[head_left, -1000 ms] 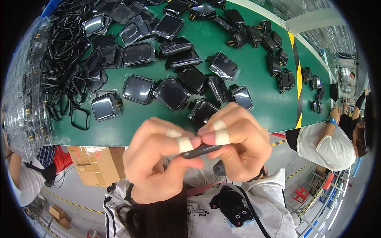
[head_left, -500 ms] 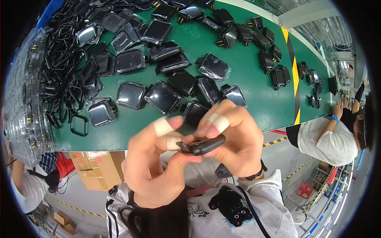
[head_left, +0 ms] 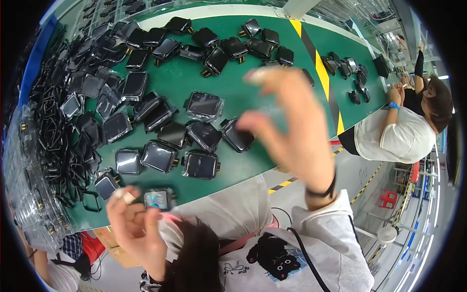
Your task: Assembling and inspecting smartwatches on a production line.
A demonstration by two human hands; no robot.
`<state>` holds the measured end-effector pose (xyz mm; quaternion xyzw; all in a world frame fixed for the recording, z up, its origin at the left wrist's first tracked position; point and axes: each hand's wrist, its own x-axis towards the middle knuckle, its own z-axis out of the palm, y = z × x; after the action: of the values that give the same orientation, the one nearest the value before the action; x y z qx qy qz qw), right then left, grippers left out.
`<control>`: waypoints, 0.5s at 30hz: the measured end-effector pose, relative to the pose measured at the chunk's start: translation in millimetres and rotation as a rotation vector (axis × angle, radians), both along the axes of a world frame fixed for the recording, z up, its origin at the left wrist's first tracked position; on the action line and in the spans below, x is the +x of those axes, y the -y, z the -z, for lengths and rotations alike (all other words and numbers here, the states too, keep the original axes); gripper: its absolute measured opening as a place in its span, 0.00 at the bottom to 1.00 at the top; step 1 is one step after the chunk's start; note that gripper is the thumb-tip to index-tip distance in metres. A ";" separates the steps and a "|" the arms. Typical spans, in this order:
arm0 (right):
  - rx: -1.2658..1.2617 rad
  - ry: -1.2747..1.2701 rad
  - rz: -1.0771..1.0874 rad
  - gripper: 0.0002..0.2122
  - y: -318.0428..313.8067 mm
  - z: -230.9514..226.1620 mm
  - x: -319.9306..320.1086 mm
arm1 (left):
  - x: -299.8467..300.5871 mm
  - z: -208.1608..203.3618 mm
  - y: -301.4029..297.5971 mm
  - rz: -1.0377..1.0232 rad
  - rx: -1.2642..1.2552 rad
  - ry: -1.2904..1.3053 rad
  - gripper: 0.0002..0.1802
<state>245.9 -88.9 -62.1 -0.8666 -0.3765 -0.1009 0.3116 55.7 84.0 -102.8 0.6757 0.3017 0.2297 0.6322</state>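
Observation:
My left hand [head_left: 136, 228] is at the table's near edge, its fingers curled loosely and apart, with tape on one finger. Just beyond its fingertips lies a small square watch-like unit [head_left: 158, 199] with a bluish sheen; a touch between them cannot be made out. Blurred by motion, my right hand [head_left: 297, 131] reaches over the table, thumb and fingers apart with nothing visible between them. Its thumb comes close to a black square watch-like unit [head_left: 237, 136]. Several similar units in clear film, such as a film-wrapped unit [head_left: 204, 106], lie between the hands.
Black frames [head_left: 53, 124] and clear plastic trays [head_left: 29, 170] crowd the left side of the green table [head_left: 248, 170]. Black units with gold prongs [head_left: 215, 61] lie farther back. Striped tape [head_left: 318, 68] crosses the right side. A co-worker [head_left: 396, 126] sits beyond it.
Both hands were together on a black unit; now they are apart. My left hand moved left and down, my right hand forward. The view has shifted too.

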 end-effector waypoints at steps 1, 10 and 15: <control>-0.131 0.088 0.105 0.18 10.8 -4.7 16.4 | 2.5 1.1 -4.4 -0.014 0.121 -0.023 0.19; -0.157 -0.192 -0.280 0.17 -14.4 -27.7 27.3 | 16.0 -3.0 -20.0 0.082 0.199 0.073 0.20; 0.017 -0.269 -0.664 0.14 -90.8 -38.2 4.1 | 21.8 -11.2 -31.9 0.287 -0.661 0.426 0.23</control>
<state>250.0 1.9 -23.9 -0.7000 -0.5922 0.1178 0.3814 77.5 115.9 -91.6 0.4092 0.1244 0.1644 0.8889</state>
